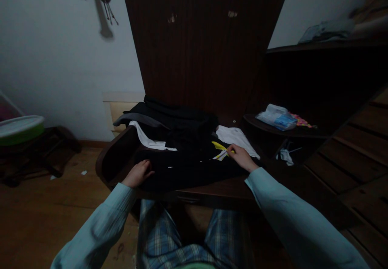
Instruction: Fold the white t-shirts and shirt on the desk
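Black garment (188, 164) spans left-to-right (yellow patch (218, 146) rightward); left hand (138, 174) rests curled, right hand (242, 155) pinches it.

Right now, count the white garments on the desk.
2: left white garment draped on the dark pile, right white garment beyond the right hand, which pinches a yellow tag. Others may hide underneath.

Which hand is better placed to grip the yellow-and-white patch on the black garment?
Probably the right hand: its fingertips sit at the yellow-and-white patch. The left hand rests on the black garment, at its opposite edge.
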`<state>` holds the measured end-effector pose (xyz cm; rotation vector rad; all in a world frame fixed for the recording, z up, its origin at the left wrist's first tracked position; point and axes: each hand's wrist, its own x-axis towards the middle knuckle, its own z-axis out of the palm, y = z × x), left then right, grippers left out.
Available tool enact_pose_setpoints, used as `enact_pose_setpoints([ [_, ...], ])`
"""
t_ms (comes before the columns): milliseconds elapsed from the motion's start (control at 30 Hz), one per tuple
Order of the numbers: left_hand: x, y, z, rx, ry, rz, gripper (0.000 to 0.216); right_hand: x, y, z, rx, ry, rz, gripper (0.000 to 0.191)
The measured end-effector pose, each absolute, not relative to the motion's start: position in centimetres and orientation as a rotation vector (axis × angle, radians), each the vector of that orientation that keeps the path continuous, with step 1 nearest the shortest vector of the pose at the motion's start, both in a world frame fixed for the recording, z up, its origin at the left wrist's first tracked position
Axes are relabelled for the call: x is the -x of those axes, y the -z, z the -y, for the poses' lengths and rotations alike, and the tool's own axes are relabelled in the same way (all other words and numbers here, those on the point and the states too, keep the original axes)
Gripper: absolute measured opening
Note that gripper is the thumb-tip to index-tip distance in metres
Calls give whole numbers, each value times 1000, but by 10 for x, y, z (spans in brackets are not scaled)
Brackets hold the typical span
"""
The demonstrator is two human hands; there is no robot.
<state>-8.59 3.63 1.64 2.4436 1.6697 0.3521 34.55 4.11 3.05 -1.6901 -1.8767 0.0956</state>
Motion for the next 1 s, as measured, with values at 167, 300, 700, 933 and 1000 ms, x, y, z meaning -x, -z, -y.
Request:
enact_pose_setpoints([
  [167, 91, -17, -39, -2412, -357, -1792, 27, -341, -57, -26, 1612, -5, 1665, 15],
  [300, 85, -23, -37, -2480, -216, -1812, 21, -336, -71, -17, 1512, 54, 1563, 21],
  [700, 103, -69, -20, -2232, -1378, -1860, 18, -353, -118, 4, 1167, -549, 1207, 31],
  [933, 91, -92, -31, -1902, -2009, -1805, 14, -354, -118, -9, 1089, -637, 1082, 27],
  [1000, 84, -93, -43, -1854, -2075, -1727, 13, -351, -114, -18, 1095, -600, 1047, 27],
])
